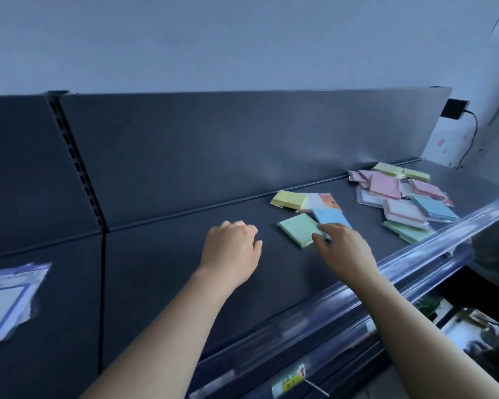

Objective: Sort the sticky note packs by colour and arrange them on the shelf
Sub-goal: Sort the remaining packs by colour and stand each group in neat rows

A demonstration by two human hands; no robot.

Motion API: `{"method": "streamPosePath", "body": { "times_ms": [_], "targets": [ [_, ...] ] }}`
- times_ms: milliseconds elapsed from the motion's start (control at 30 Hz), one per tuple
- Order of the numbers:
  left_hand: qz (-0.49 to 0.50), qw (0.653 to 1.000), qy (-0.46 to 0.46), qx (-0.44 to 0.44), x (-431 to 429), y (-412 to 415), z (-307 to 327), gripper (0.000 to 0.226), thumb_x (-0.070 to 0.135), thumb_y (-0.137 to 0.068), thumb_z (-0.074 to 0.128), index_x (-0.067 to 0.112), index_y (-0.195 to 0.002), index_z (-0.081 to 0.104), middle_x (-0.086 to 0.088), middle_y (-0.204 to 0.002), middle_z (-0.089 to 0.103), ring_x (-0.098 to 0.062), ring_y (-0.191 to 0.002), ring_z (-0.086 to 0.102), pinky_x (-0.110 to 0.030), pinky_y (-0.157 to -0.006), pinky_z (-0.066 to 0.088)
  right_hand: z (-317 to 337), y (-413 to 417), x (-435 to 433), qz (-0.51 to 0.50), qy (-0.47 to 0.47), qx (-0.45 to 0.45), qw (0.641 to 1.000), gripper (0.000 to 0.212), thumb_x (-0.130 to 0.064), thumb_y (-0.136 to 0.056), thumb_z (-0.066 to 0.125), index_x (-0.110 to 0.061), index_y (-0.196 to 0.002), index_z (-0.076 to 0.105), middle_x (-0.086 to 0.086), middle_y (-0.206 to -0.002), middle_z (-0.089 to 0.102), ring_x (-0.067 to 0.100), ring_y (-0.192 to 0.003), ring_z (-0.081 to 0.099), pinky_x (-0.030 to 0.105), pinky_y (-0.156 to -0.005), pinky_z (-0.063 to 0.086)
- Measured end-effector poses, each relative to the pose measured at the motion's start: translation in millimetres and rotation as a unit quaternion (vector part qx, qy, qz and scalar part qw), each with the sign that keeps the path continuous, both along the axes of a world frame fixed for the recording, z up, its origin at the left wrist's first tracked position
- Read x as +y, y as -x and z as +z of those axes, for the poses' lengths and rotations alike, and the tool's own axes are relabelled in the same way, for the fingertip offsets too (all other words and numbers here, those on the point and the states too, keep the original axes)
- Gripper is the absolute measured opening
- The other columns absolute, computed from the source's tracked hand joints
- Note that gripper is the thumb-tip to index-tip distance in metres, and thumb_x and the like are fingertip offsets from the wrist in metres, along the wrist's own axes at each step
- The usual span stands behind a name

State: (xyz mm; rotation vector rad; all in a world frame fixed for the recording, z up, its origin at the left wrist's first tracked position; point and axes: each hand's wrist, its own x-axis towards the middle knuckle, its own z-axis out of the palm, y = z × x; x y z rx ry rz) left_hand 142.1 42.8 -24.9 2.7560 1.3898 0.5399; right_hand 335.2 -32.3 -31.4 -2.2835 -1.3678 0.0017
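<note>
- We see the green pack [297, 228] as a flat, pale mint square with crisp edges. It lies on the shelf [185, 254] directly under the thumb of the right hand [343, 249].
- The blue pack [330, 217], a sky-coloured square of like form, overlaps the green pack's far corner, just beyond the right hand's fingertips.
- The right hand's thumb and forefinger meet the packs where the two overlap. We cannot tell whether they pinch a pack or merely touch it.
- The left hand [231, 249] hangs over bare shelf, well to the left of the green pack. Its fingers are loosely curled and it carries nothing.
- Beyond the right hand, a yellow pack [288, 199] and an orange pack [327, 201] lie side by side, partly overlapping, near the back panel.
- Farther to the right of that hand lies a loose pile [401, 194] of pink, yellow, blue and green packs. Several have glossy film wrappers.
- The shelf is dark, matt sheet metal. Its front edge, beneath the right forearm, carries a clear plastic rail [415, 254].
- Far to the left of the left hand we note a wrapped pad [9, 298] with a pale bordered face.
</note>
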Motion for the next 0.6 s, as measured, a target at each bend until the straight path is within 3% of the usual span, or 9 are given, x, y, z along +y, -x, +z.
{"method": "streamPosePath", "body": {
  "times_ms": [133, 233, 433, 533, 600],
  "targets": [
    [0.008, 0.998, 0.039, 0.038, 9, -58, -3, 0.038, 0.043, -0.099, 0.039, 0.018, -0.122, 0.056, 0.002, -0.121, 0.059, -0.023, -0.111, 0.051, -0.035, -0.091, 0.040, -5, -56, 12, 0.007, 0.020, 0.004, 1.000, 0.031, -0.027, -0.096, 0.048, -0.011, -0.116, 0.065, 0.008, -0.128, 0.057, 0.028, -0.113, 0.054, 0.035, -0.086, 0.044],
    [0.017, 0.995, 0.080, 0.057, 18, -94, -9, 0.044, 0.048, -0.099, 0.037, 0.016, -0.126, 0.048, -0.002, -0.127, 0.054, -0.025, -0.116, 0.048, -0.037, -0.093, 0.039, -10, -86, 21, 0.026, 0.032, 0.023, 0.999, 0.035, -0.031, -0.096, 0.048, -0.012, -0.123, 0.061, 0.008, -0.137, 0.051, 0.029, -0.120, 0.050, 0.036, -0.090, 0.042],
    [0.027, 0.984, 0.165, 0.060, 30, -126, -13, 0.075, 0.056, -0.093, 0.048, 0.013, -0.149, 0.023, -0.004, -0.149, 0.039, -0.025, -0.134, 0.038, -0.037, -0.103, 0.035, -16, -116, 36, 0.077, 0.086, 0.021, 0.993, 0.056, -0.050, -0.092, 0.049, -0.012, -0.133, 0.047, 0.008, -0.133, 0.054, 0.029, -0.123, 0.046, 0.035, -0.093, 0.039],
    [0.063, 0.979, 0.193, 0.025, 27, -127, -11, 0.082, 0.058, -0.086, 0.058, 0.013, -0.147, 0.027, -0.006, -0.145, 0.038, -0.026, -0.133, 0.035, -0.038, -0.106, 0.035, -19, -119, 42, 0.086, 0.094, -0.014, 0.992, 0.063, -0.057, -0.089, 0.049, -0.013, -0.134, 0.045, 0.011, -0.131, 0.055, 0.032, -0.123, 0.045, 0.037, -0.099, 0.033],
    [0.100, 0.972, 0.212, 0.016, 22, -126, -10, 0.081, 0.061, -0.080, 0.063, 0.012, -0.140, 0.037, -0.006, -0.137, 0.042, -0.026, -0.126, 0.040, -0.036, -0.102, 0.039, -20, -118, 44, 0.094, 0.089, 0.010, 0.991, 0.071, -0.057, -0.087, 0.054, -0.013, -0.141, 0.037, 0.012, -0.134, 0.051, 0.034, -0.124, 0.043, 0.038, -0.102, 0.032]
  ]
}}
